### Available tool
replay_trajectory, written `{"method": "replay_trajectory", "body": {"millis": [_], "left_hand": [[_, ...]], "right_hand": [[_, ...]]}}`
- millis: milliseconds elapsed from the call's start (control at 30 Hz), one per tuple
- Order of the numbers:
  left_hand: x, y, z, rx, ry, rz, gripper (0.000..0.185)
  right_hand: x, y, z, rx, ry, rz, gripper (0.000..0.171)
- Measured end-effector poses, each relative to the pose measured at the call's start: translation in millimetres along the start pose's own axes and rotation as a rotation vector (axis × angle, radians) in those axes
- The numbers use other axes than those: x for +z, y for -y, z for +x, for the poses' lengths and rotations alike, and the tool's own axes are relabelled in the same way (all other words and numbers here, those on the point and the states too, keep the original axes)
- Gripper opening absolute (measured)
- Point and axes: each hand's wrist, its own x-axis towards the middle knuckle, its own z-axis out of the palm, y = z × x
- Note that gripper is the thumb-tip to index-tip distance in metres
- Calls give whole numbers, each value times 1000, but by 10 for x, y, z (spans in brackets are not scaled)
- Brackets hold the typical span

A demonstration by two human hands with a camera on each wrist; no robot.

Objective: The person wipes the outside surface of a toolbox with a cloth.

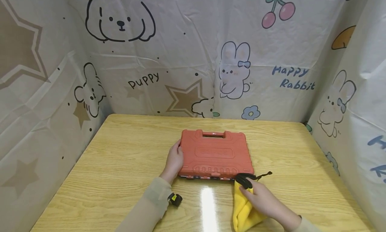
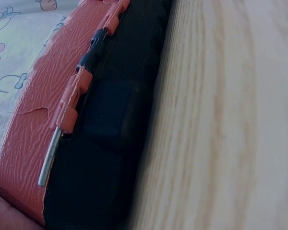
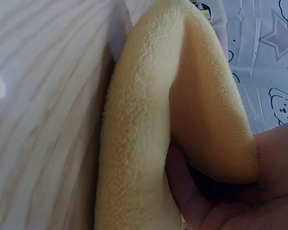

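A red plastic tool case [image 1: 215,153] with a carry handle lies on the wooden table, its handle toward the back wall. My left hand [image 1: 176,158] grips the case's left edge, thumb over the lid. In the left wrist view the red lid [image 2: 43,110] meets a black lower half [image 2: 105,158], and a metal hinge pin [image 2: 50,158] sticks out along the seam. Beside the case's front right corner, my right hand [image 1: 261,195] holds a yellow fleecy cloth [image 1: 242,208] with black cord [image 1: 244,180] bunched at its top. The right wrist view shows its soft folds close to the tabletop.
The wooden table [image 1: 129,148] extends around the case. Printed white sheets [image 1: 181,57] hang behind it and along both sides. A small black device [image 1: 175,199] sits at my left wrist. Light glares off the tabletop in front of the case.
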Motion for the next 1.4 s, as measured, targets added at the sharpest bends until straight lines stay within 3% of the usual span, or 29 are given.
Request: {"method": "replay_trajectory", "body": {"millis": [600,733,1400], "left_hand": [[5,9,13,4,-5,24,49],[4,7,9,4,-5,21,49],[7,12,8,3,-11,34,49]], "right_hand": [[138,112,100,-142,41,-12,31],[166,141,126,-145,59,-3,24],[379,349,320,-148,145,37,23]]}}
